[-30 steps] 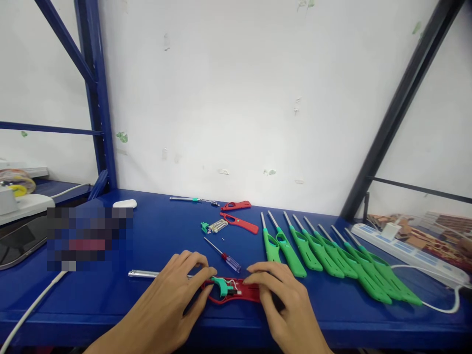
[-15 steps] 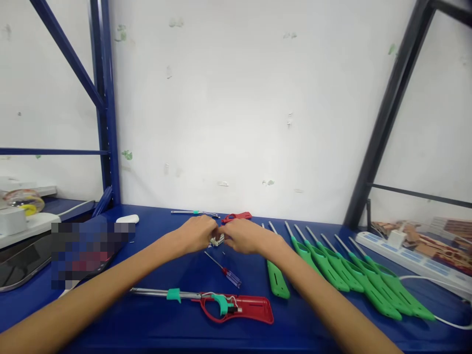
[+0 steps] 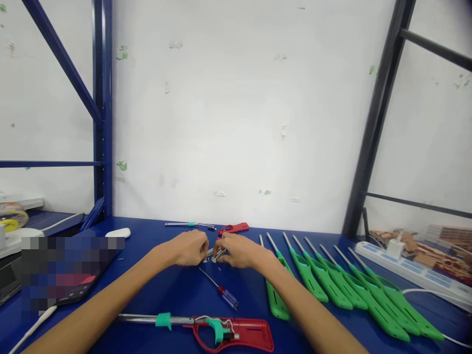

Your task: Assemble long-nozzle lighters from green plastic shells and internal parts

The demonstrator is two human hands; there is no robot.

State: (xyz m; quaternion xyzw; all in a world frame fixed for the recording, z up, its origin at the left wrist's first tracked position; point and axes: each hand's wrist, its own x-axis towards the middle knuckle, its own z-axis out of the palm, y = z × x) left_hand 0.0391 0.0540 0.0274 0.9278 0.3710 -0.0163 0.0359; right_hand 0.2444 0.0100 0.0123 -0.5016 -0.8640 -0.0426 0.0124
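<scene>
My left hand [image 3: 191, 248] and my right hand [image 3: 239, 250] are close together over the middle of the table, knuckles up. Both are closed, fingertips down at a small cluster of silvery parts [image 3: 214, 255]; what each pinches is too small to make out. Just nearer lies a screwdriver [image 3: 227, 297] with a clear purple and red handle. In front is an opened lighter with a red half-shell [image 3: 254, 334], a metal tube, a teal trigger [image 3: 217, 330] and white wires. Behind my hands lie another red shell [image 3: 236, 228] and a thin metal tube [image 3: 180, 224] with a teal piece.
Several long-necked green lighters [image 3: 341, 285] lie in a row on the right, one under my right forearm. Beyond them is a white power strip [image 3: 416, 270]. At left are a partly pixelated dark device [image 3: 79, 290] and a white mouse [image 3: 118, 233]. Blue rack posts [image 3: 103, 113] stand behind.
My hands have drawn slightly apart, showing more of the silvery parts between them. The whole view has shifted, with the table things lower in the picture.
</scene>
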